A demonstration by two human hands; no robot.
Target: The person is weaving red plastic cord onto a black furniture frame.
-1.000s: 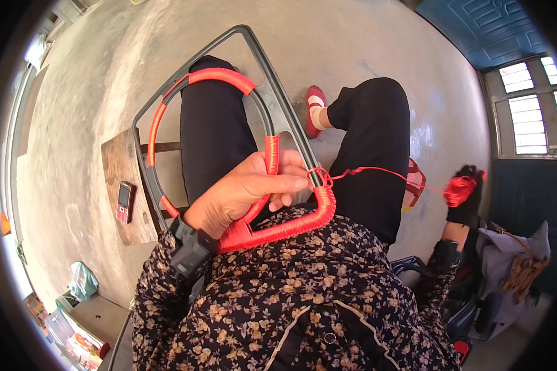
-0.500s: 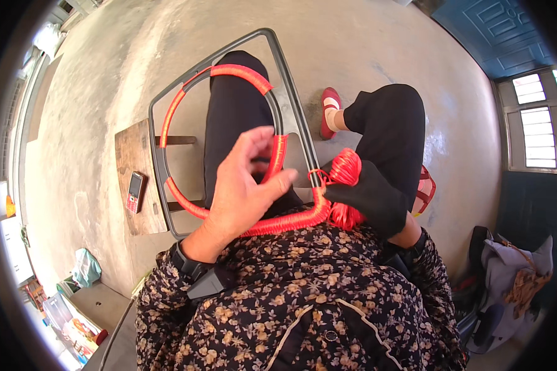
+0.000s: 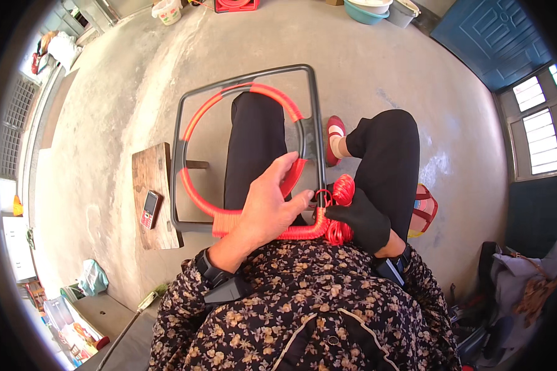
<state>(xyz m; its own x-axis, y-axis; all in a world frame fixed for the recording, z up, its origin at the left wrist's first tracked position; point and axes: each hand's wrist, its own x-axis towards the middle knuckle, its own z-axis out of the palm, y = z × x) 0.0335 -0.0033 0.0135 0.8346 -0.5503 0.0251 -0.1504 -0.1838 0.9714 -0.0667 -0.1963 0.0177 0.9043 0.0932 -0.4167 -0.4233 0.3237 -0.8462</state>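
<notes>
A black metal frame (image 3: 317, 123), square with rounded corners, stands over my lap with a ring inside it. Red cord (image 3: 198, 191) is wound tightly round parts of the ring and along the frame's near bar. My bare left hand (image 3: 271, 204) lies across the near side, its thumb and fingers spread apart, the fingertips by the ring's wrapped right side. At the near right corner, my black-gloved right hand (image 3: 366, 224) is closed on a bundle of red cord (image 3: 343, 190). A loop of that cord passes round the frame's right bar. The gloved fingertips are partly hidden.
A wooden stool (image 3: 148, 216) at the left carries a mobile phone (image 3: 150, 209). Basins (image 3: 366, 13) and a bucket (image 3: 404, 12) stand at the far wall. A red-rimmed basket (image 3: 424, 213) sits beyond my right knee; a grey bag (image 3: 520, 278) is at the right.
The view has tilted up, bringing basins at the far wall into sight. The frame has turned slightly and looks squarer. Both hands keep nearly the same places on it.
</notes>
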